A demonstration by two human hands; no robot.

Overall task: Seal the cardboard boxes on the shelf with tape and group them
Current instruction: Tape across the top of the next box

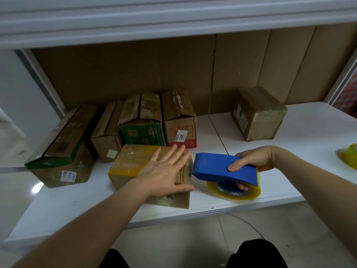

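Observation:
A small cardboard box [133, 163] with clear and yellow tape on top lies near the front of the white shelf [301, 171]. My left hand [166, 171] presses flat on its top, fingers straight, thumb along the front right edge. My right hand [251, 161] grips a blue tape dispenser [224, 168] loaded with a yellowish tape roll [235, 192]; its toothed blade touches the box's right end. Behind stand several boxes: a long one [63, 146], a narrow one [108, 134], a green-printed one [143, 120] and one labelled 3011 [179, 118].
A lone taped box [258, 113] stands at the back right of the shelf. A spare yellow tape roll [349, 155] lies at the right edge. Cardboard sheets [135, 70] line the back wall. An upper shelf [154, 18] hangs overhead. Floor and my knees show below.

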